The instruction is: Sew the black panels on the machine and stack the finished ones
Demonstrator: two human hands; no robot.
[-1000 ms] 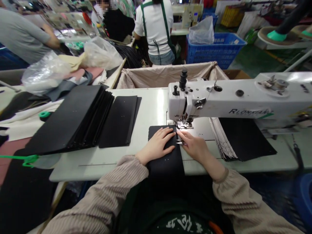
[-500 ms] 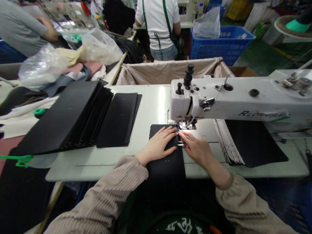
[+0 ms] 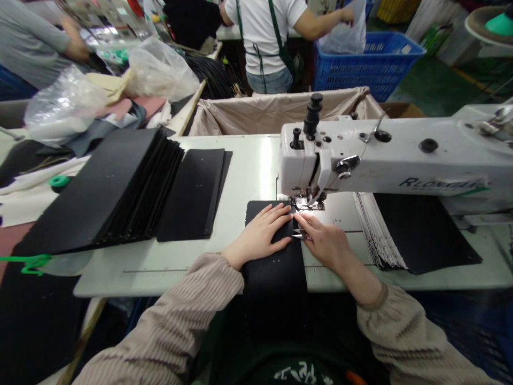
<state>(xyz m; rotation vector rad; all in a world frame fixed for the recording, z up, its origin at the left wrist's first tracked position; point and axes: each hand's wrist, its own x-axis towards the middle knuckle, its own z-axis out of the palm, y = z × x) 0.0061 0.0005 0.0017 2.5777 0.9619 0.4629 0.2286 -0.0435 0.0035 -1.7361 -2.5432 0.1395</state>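
Observation:
A black panel (image 3: 276,278) lies at the front of the sewing machine (image 3: 385,155), its far right corner beside the presser foot (image 3: 308,203). My left hand (image 3: 260,235) rests flat on the panel with fingers spread. At the panel's right edge, just below the foot, is my right hand (image 3: 326,240). Its fingers are closed around small metal snips (image 3: 300,234), whose blades point left over the panel. The thumb and index fingertips sit at the panel edge. The panel's near end hangs over the table edge.
Black panels (image 3: 196,192) and a thick black stack (image 3: 116,187) lie to the left. Another stack (image 3: 425,230) lies under the machine arm. Behind are a cloth-lined bin (image 3: 240,115), a blue basket (image 3: 368,64) and a person in white (image 3: 264,37).
The person in white has stretched an arm right to the plastic bag over the blue basket. The view has shifted slightly; both my hands stay in place on the panel.

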